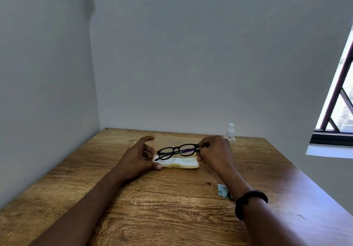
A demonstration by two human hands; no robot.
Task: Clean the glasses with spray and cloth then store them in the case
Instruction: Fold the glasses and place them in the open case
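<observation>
Black-framed glasses hang just above an open tan case with a white lining, its lid raised behind. My right hand pinches the glasses at their right end. My left hand holds the case's left end, thumb on its front edge and fingers curved above it. A clear spray bottle with a white top stands behind my right hand. A light blue cloth lies on the table, partly hidden by my right forearm.
The wooden table sits in a corner with grey walls at the left and back. A window with a dark frame is at the right. A black band circles my right wrist.
</observation>
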